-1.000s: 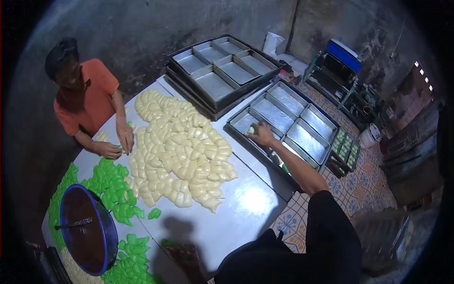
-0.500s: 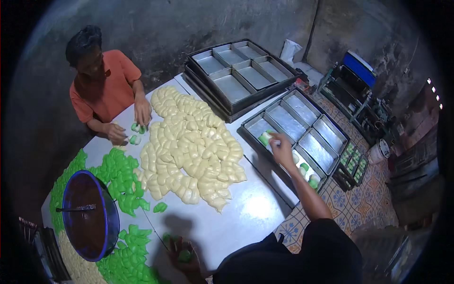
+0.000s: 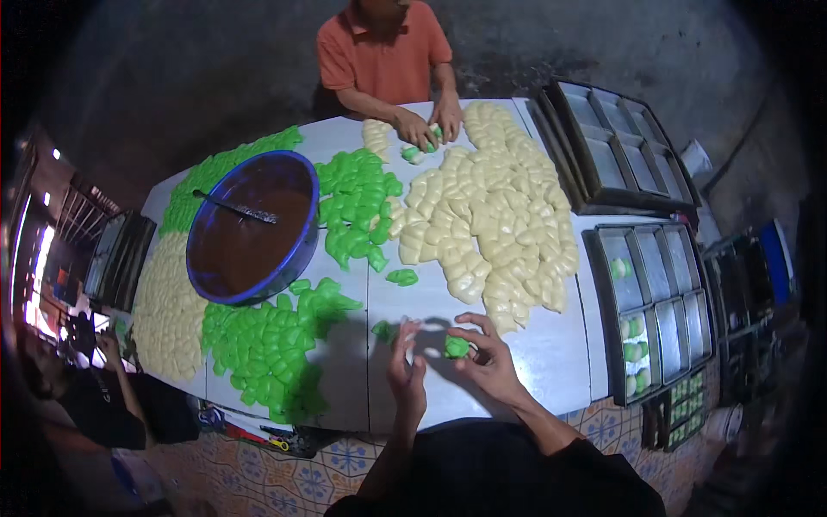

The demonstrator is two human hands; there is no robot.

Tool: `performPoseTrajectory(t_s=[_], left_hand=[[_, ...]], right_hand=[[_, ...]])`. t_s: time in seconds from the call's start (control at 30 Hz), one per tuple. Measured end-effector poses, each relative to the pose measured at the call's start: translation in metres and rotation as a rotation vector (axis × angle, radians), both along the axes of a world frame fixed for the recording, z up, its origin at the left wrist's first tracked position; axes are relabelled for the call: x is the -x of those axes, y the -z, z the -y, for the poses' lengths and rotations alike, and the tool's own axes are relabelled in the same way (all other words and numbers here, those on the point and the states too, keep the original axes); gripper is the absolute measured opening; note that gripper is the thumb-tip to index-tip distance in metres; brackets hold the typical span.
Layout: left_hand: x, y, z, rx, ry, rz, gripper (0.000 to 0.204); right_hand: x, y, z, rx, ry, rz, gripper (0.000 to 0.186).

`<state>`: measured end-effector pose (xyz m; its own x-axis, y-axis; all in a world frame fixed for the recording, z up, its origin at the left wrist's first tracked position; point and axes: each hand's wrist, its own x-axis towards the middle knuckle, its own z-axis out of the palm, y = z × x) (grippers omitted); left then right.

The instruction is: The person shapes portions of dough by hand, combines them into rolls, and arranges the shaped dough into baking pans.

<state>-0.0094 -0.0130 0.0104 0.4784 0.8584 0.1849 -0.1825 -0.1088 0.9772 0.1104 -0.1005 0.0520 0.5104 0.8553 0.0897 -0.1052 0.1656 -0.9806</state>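
Over the near edge of the white table, my right hand (image 3: 493,360) grips a small green dough piece (image 3: 457,346) between thumb and fingers. My left hand (image 3: 407,372) is just left of it, open, its fingers raised and apart. A loose green dough piece (image 3: 384,331) lies by the left fingertips, and another green piece (image 3: 402,277) sits farther up the table. Beyond my hands spreads a wide mass of cream dough pieces (image 3: 500,228). At right, a rack of rectangular baking tins (image 3: 663,258) has green-and-white dough pieces (image 3: 635,351) in its left tins.
A blue basin (image 3: 312,185) of brown mixture with a utensil stands at left among green dough (image 3: 267,353) and cream dough (image 3: 168,314). Across the table, a co-worker's hands (image 3: 418,129) handle green-and-white pieces. Stacked tin racks (image 3: 603,202) stand far right. Another person (image 3: 95,388) is at lower left.
The view has swung left. My right hand has come back from the tins, where it held a green-and-white piece, and now grips green dough beside my left hand, which has risen.
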Motion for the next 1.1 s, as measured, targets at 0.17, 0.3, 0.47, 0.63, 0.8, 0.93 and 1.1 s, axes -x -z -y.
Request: performPoseTrajectory(t_s=[0.17, 0.3, 0.47, 0.63, 0.8, 0.93, 1.1], left_hand=[[0.015, 0.009, 0.032, 0.252, -0.105, 0.134, 0.027], [0.025, 0.015, 0.031, 0.28, -0.2, 0.079, 0.016], [0.038, 0.032, 0.014, 1.109, 0.273, 0.869, 0.036], [0.035, 0.001, -0.038, 1.009, 0.656, 0.91, 0.135], [0.012, -0.049, -0.242, 0.34, 0.215, 0.392, 0.085], [0.091, 0.012, -0.406, -0.139, -0.41, -0.854, 0.086], [0.052, -0.024, -0.376, 0.55, 0.13, -0.966, 0.081]], right_hand=[[0.02, 0.02, -0.011, 0.037, -0.069, 0.27, 0.024], [0.018, 0.04, -0.036, -0.067, 0.012, 0.099, 0.033], [0.029, 0.041, -0.046, -0.077, -0.331, 0.484, 0.046], [0.001, 0.052, -0.06, -0.009, -0.617, -0.159, 0.122], [-0.01, 0.051, -0.062, 0.079, -0.326, -0.112, 0.128], [0.02, 0.047, -0.073, -0.024, -0.419, -0.242, 0.113], [0.008, 0.097, -0.073, -0.065, -0.381, -0.24, 0.091]])
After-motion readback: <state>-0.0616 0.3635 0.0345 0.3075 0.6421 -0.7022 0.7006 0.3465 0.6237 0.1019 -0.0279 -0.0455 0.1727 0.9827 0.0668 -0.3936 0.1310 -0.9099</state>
